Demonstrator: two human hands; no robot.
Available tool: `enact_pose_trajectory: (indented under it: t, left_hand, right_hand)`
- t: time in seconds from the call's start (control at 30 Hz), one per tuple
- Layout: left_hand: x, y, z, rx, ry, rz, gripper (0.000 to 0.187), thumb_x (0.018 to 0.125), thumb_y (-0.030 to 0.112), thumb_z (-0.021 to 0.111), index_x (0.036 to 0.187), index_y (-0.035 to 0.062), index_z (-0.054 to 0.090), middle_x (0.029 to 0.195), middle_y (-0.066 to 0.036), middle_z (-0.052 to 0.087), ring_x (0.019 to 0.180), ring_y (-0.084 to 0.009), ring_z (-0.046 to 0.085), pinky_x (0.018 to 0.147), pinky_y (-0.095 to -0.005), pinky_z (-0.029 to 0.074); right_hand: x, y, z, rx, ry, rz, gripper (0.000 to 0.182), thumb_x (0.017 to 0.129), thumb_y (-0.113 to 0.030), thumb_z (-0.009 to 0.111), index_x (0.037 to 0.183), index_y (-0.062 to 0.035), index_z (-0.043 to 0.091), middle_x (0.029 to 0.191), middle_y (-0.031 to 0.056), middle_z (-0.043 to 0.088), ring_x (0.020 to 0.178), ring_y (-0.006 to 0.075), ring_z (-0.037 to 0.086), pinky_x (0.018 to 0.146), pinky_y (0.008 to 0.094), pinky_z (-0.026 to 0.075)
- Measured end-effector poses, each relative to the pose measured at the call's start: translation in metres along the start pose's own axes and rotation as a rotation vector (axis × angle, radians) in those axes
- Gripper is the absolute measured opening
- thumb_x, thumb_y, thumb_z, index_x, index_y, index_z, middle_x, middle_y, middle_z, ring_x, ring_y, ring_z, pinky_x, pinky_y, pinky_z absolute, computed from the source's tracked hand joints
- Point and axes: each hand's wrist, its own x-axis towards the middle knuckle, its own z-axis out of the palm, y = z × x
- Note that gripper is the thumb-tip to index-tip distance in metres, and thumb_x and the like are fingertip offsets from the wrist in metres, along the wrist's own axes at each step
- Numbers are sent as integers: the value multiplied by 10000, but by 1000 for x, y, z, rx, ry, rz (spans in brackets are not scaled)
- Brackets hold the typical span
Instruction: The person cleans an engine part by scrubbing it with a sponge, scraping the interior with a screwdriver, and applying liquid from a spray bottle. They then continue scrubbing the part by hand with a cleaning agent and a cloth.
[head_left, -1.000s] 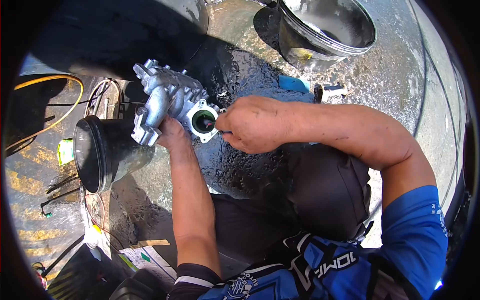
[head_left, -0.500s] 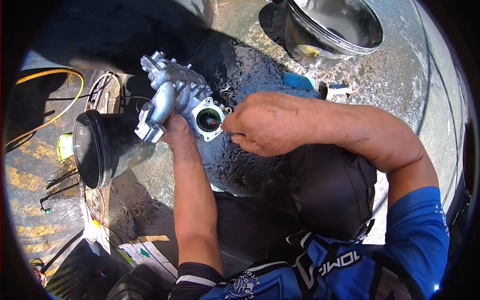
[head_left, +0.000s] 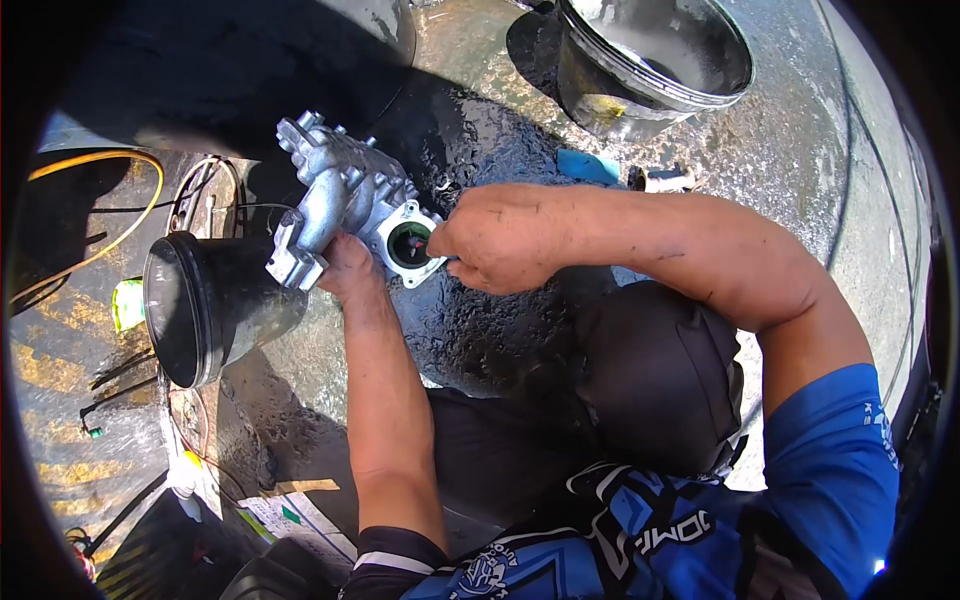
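A silver cast-metal intake manifold [head_left: 335,185] is tilted over the dark, wet ground. My left hand [head_left: 350,265] grips it from below, between its curved pipes and the round flange [head_left: 409,244]; most of those fingers are hidden behind the metal. At the flange's right edge, my right hand [head_left: 500,240] is closed in a pinch. It holds a thin tool [head_left: 416,243] whose reddish and pale end shows inside the dark, greenish bore. Its handle is covered by my fingers, and I cannot make out its exact kind.
A black bucket [head_left: 225,305] lies to the left of my left forearm. Another dirty bucket [head_left: 655,95] stands at the upper right. Near it lie a blue piece [head_left: 588,166] and a pale cylindrical part [head_left: 665,179]. A yellow hose [head_left: 160,185] curves at the far left.
My right hand has shifted slightly left and up, closer over the flange, with the thin tool still in the bore. My left hand keeps its hold on the manifold.
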Motion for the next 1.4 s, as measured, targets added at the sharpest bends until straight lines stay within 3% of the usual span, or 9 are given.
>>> enact_pose_trajectory:
  t: [0.33, 0.43, 0.53, 0.6, 0.77, 0.87, 0.97, 1.27, 1.4]
  left_hand:
    - [1, -11, -15, 332, 33, 244, 361, 913, 205, 774, 1133, 17, 558, 1083, -108, 639, 972, -220, 624, 881, -385, 521]
    - [-1, -9, -13, -11, 3, 61, 367, 888, 146, 795, 1137, 22, 557, 1081, -109, 637, 986, -217, 616, 899, -378, 516]
    - [3, -6, -7, 102, 42, 311, 344, 902, 152, 786, 1131, 27, 562, 1088, -102, 637, 991, -209, 610, 912, -378, 515]
    - [-1, -10, -9, 35, 75, 20, 346, 888, 152, 807, 1113, 29, 574, 1070, -95, 632, 987, -205, 610, 917, -376, 512]
    - [-1, 1, -7, 212, 85, 169, 399, 905, 182, 801, 1171, 37, 541, 1113, -95, 613, 1046, -212, 589, 926, -383, 508]
    - [0, -11, -14, -7, 38, 8, 409, 879, 145, 813, 1164, 34, 542, 1101, -103, 615, 1028, -223, 600, 938, -404, 515]
    - [5, -12, -14, 195, 57, 236, 370, 871, 118, 802, 1134, 28, 557, 1074, -116, 626, 1004, -226, 611, 910, -385, 517]
    - [0, 8, 2, -58, 59, 17, 322, 910, 162, 780, 1122, 20, 584, 1062, -100, 635, 975, -218, 620, 903, -391, 526]
    - [2, 0, -4, 128, 76, 164, 337, 936, 183, 758, 1158, 26, 559, 1116, -100, 637, 1007, -205, 607, 942, -385, 510]
  right_hand:
    - [-8, -13, -6, -31, -66, -22, 295, 927, -181, 616, 1167, -26, 693, 788, 231, 695, 814, 436, 696, 746, 519, 555]
    - [-9, 2, -4, 29, 23, 3, 318, 937, -186, 613, 1199, -24, 694, 786, 241, 696, 787, 451, 691, 730, 511, 558]
    - [-21, -14, -12, 67, 35, 23, 328, 932, -176, 615, 1200, -2, 685, 775, 245, 690, 781, 447, 694, 718, 503, 560]
    - [-13, -9, 0, 59, 85, 38, 328, 930, -161, 621, 1191, 29, 678, 796, 249, 697, 789, 440, 702, 720, 500, 562]
    - [-5, 4, 9, 9, 111, -2, 335, 934, -156, 616, 1206, 34, 665, 835, 250, 707, 814, 429, 710, 745, 499, 569]
    - [-5, 2, 10, -7, 45, 15, 341, 942, -166, 608, 1213, 36, 655, 861, 251, 711, 827, 425, 712, 761, 502, 570]
    - [-15, -15, -6, -12, -18, -44, 328, 937, -170, 610, 1186, 38, 659, 864, 243, 711, 859, 425, 707, 781, 506, 564]
    - [-9, 2, -1, -82, -84, -6, 237, 916, -151, 615, 1076, 13, 676, 839, 238, 706, 862, 438, 697, 764, 517, 551]
    - [-10, -19, -14, -84, -147, -31, 222, 916, -157, 617, 1052, 9, 675, 816, 241, 700, 843, 447, 693, 748, 530, 545]
